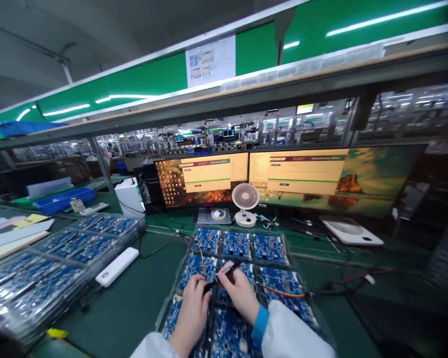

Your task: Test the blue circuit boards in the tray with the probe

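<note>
Over tray of blue boards (269, 248): right hand (241, 291) pinches black pen (221, 276), long axis slanting, tip up-right toward monitors; left hand (191, 311) curled closed on lower end.

Green bench (134, 308) (board trays (269, 258), monitors (294, 179))

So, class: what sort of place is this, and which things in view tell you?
Most likely an electronics factory workstation. Trays of blue circuit boards cover the green bench, two monitors face the worker, and both hands hold a pen-like tool.
</note>
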Demonstrator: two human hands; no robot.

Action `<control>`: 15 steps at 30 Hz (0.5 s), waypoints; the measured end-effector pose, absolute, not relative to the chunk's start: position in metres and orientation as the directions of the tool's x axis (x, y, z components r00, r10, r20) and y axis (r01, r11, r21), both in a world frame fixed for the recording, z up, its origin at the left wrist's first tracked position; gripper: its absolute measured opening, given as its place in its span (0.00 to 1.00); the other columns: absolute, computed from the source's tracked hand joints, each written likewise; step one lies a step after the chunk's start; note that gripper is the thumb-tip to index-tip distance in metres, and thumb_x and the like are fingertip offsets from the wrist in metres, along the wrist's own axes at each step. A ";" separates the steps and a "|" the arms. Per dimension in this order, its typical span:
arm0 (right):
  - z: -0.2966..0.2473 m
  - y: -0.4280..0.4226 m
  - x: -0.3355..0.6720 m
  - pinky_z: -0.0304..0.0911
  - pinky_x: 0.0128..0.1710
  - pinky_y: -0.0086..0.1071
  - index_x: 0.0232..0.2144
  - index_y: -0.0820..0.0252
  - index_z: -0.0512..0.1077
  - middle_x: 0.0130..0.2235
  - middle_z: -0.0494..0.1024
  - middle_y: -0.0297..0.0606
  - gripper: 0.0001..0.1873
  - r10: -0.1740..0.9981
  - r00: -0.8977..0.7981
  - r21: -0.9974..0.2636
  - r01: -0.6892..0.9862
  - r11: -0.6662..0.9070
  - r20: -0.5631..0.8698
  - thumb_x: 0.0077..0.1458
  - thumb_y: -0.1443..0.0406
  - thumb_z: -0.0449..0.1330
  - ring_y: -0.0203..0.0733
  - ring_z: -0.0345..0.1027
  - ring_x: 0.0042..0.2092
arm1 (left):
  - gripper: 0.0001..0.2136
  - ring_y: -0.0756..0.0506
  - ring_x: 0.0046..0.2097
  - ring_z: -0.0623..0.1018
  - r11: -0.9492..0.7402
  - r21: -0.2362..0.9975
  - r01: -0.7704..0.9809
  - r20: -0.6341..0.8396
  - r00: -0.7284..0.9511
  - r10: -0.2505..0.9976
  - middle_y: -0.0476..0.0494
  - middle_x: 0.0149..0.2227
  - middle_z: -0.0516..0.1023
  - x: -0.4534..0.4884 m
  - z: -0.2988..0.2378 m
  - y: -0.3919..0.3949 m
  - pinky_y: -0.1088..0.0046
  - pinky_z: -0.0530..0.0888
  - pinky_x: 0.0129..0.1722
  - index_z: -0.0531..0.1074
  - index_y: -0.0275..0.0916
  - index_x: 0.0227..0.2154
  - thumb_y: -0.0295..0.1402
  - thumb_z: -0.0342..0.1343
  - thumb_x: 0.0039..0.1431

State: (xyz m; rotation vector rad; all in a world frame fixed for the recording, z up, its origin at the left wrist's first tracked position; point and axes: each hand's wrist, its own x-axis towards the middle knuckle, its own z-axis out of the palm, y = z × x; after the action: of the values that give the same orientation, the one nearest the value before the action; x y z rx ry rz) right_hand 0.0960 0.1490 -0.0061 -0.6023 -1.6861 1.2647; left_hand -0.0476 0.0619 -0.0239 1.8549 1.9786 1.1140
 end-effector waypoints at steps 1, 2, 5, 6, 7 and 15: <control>-0.005 0.146 0.098 0.63 0.31 0.30 0.31 0.62 0.68 0.27 0.68 0.32 0.27 0.786 -0.495 -0.926 -0.129 0.356 0.371 0.60 0.42 0.59 0.37 0.64 0.29 | 0.11 0.40 0.53 0.70 -0.092 0.638 0.764 0.332 -0.166 0.929 0.35 0.49 0.69 -0.047 -0.022 0.060 0.55 0.68 0.57 0.69 0.37 0.43 0.33 0.44 0.64; -0.004 0.144 0.100 0.63 0.31 0.30 0.31 0.62 0.68 0.28 0.68 0.33 0.26 0.769 -0.525 -0.927 -0.124 0.355 0.364 0.60 0.43 0.59 0.38 0.65 0.29 | 0.10 0.40 0.53 0.70 -0.109 0.640 0.761 0.327 -0.142 0.934 0.35 0.49 0.69 -0.046 -0.019 0.059 0.55 0.68 0.57 0.70 0.38 0.43 0.33 0.45 0.64; 0.001 0.135 0.112 0.65 0.30 0.30 0.32 0.61 0.68 0.29 0.70 0.34 0.23 0.743 -0.571 -0.928 -0.103 0.358 0.349 0.59 0.46 0.57 0.40 0.67 0.30 | 0.09 0.40 0.55 0.70 -0.153 0.655 0.740 0.312 -0.079 0.947 0.36 0.50 0.69 -0.043 -0.016 0.054 0.55 0.67 0.59 0.71 0.40 0.41 0.34 0.48 0.63; 0.003 0.133 0.117 0.65 0.30 0.30 0.32 0.60 0.69 0.29 0.71 0.35 0.21 0.742 -0.571 -0.926 -0.091 0.367 0.351 0.59 0.48 0.57 0.41 0.67 0.30 | 0.08 0.39 0.56 0.69 -0.166 0.658 0.734 0.315 -0.069 0.947 0.36 0.52 0.69 -0.043 -0.016 0.053 0.54 0.67 0.59 0.71 0.41 0.41 0.35 0.51 0.62; 0.006 0.131 0.124 0.65 0.30 0.30 0.31 0.60 0.70 0.29 0.71 0.35 0.19 0.742 -0.568 -0.921 -0.079 0.383 0.357 0.58 0.49 0.57 0.41 0.67 0.30 | 0.10 0.38 0.58 0.68 -0.177 0.660 0.731 0.324 -0.065 0.944 0.35 0.54 0.68 -0.042 -0.017 0.053 0.52 0.66 0.60 0.70 0.42 0.43 0.36 0.54 0.60; 0.044 0.136 0.230 0.67 0.38 0.31 0.34 0.56 0.75 0.36 0.73 0.38 0.13 0.768 -0.299 -0.795 0.048 0.604 0.566 0.62 0.54 0.59 0.44 0.68 0.37 | 0.18 0.36 0.60 0.65 -0.068 0.696 0.714 0.449 -0.360 0.818 0.28 0.55 0.66 -0.059 -0.034 0.061 0.46 0.61 0.62 0.62 0.35 0.50 0.41 0.42 0.64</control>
State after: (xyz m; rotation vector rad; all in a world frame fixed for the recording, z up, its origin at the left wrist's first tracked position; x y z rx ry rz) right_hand 0.2295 0.1364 0.0438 -0.6717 -1.7447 0.8271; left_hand -0.0595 0.0612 -0.0335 1.7089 2.0650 1.4144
